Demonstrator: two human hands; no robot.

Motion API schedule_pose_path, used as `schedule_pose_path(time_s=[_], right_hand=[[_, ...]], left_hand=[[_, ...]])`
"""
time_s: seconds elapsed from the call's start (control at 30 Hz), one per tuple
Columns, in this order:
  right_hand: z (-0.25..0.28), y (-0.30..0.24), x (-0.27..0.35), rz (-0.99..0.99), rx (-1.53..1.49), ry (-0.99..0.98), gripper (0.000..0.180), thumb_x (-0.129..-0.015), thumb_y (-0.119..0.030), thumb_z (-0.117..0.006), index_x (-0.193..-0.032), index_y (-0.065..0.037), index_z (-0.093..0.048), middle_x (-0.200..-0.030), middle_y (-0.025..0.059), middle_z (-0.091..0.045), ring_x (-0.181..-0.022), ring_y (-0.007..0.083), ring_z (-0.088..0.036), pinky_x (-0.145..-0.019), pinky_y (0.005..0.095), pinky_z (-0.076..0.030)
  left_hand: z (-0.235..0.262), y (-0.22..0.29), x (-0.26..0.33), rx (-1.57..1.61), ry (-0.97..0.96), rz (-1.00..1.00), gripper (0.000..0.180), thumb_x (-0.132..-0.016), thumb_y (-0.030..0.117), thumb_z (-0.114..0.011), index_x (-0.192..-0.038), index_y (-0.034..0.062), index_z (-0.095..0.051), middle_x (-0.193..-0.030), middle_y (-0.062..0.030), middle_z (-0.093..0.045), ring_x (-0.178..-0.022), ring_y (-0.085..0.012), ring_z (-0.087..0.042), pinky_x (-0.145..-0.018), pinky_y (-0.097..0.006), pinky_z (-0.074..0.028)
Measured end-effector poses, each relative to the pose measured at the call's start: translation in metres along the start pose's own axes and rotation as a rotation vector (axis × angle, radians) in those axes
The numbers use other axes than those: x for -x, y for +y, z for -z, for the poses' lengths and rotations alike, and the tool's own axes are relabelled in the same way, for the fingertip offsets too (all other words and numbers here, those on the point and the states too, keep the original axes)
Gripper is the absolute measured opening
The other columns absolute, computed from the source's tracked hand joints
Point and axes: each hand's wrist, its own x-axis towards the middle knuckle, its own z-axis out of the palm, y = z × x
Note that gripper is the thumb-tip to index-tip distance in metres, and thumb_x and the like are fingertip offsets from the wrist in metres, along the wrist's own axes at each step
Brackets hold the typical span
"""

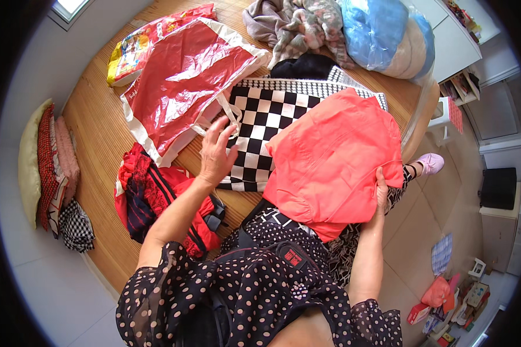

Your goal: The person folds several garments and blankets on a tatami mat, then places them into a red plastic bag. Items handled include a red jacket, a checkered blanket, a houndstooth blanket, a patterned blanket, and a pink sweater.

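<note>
A coral-orange folded garment (330, 162) lies across my lap and over a black-and-white checkered cloth (260, 124) on the bed. My right hand (381, 194) grips the garment's lower right edge. My left hand (216, 151) rests flat with fingers spread on the left edge of the checkered cloth, beside the white handle of a large red plastic bag (182, 87). A red-and-black garment (150, 194) lies crumpled just left of my left forearm.
A bamboo mat (98, 133) covers the bed. A second printed red-and-yellow bag (136, 49), a grey patterned cloth pile (298, 26) and a blue-wrapped bundle (385, 34) sit at the far side. Pillows (40, 165) stack at left. A white cabinet (457, 40) stands at right.
</note>
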Motion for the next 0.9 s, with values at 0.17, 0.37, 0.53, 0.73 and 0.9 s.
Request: schedule_pose_path(time_s=[0.17,0.37,0.53,0.73,0.9], right_hand=[[0.0,0.001,-0.013,-0.127,0.01,-0.011,0.041,-0.085,-0.024,-0.066,-0.117,-0.001,-0.053,-0.111,0.0104,-0.061,-0.096,0.0214,-0.061,-0.087,0.0363,-0.05],[0.006,0.001,-0.025,0.049,0.013,-0.02,0.03,-0.089,-0.015,-0.059,-0.114,0.002,-0.055,-0.108,0.0125,-0.063,-0.095,0.0221,-0.063,-0.087,0.0377,-0.051],[-0.041,-0.033,-0.009,0.086,-0.198,-0.194,0.043,-0.088,-0.013,-0.056,-0.127,0.002,-0.045,-0.126,0.0159,-0.054,-0.115,0.0287,-0.053,-0.102,0.0448,-0.041],[-0.058,-0.047,0.006,0.169,-0.215,-0.24,0.044,-0.088,-0.011,-0.057,-0.128,0.002,-0.045,-0.126,0.0152,-0.054,-0.115,0.0281,-0.053,-0.102,0.0442,-0.041],[-0.069,-0.045,0.012,0.204,-0.217,-0.254,0.045,-0.087,-0.01,-0.058,-0.128,0.001,-0.045,-0.127,0.0147,-0.053,-0.116,0.0276,-0.053,-0.102,0.0438,-0.041]], left_hand=[[0.007,-0.059,-0.01,-0.513,-0.097,-0.158,0.07,-0.061,0.001,-0.068,-0.126,0.0196,-0.052,-0.148,-0.0127,-0.023,-0.141,-0.033,-0.012,-0.112,-0.053,-0.009],[0.048,-0.091,-0.079,-0.04,0.06,0.159,0.01,-0.086,0.009,-0.055,-0.089,0.0091,-0.065,-0.124,-0.0126,-0.055,-0.118,-0.0303,-0.049,-0.095,-0.042,-0.041],[0.128,-0.047,-0.157,0.864,0.046,0.459,0.028,-0.097,0.022,-0.045,-0.114,0.0042,-0.057,-0.114,-0.0098,-0.061,-0.105,-0.0231,-0.06,-0.086,-0.031,-0.049],[0.161,0.014,-0.175,0.799,-0.044,0.317,0.037,-0.097,0.024,-0.04,-0.123,-0.001,-0.048,-0.119,-0.0164,-0.057,-0.114,-0.0276,-0.055,-0.087,-0.035,-0.049],[0.19,0.043,-0.221,0.926,-0.012,0.243,0.04,-0.093,0.023,-0.041,-0.127,0.0014,-0.045,-0.124,-0.0193,-0.053,-0.117,-0.0307,-0.052,-0.085,-0.039,-0.05]])
